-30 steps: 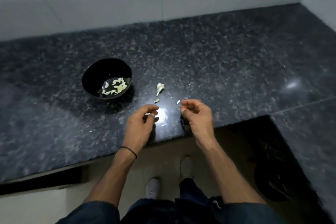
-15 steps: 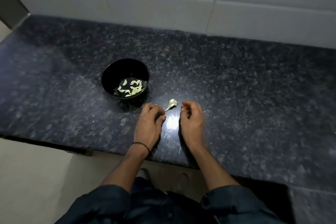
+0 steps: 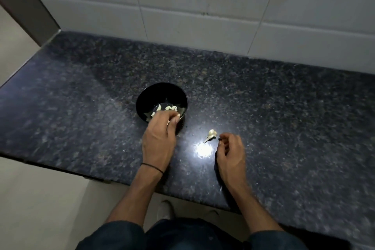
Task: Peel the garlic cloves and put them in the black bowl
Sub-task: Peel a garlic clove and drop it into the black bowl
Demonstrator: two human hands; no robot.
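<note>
Head view: left hand [image 3: 159, 136] curls over the black bowl's [image 3: 162, 92] near rim, dropping off — its hold I cannot tell — next, the loosely curled, seemingly empty right hand [image 3: 231, 152] should pinch the garlic piece [image 3: 211, 134] beside it

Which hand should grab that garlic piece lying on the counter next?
Probably the right hand. It sits just beside the garlic piece on the counter, while the left hand is busy over the black bowl.
</note>
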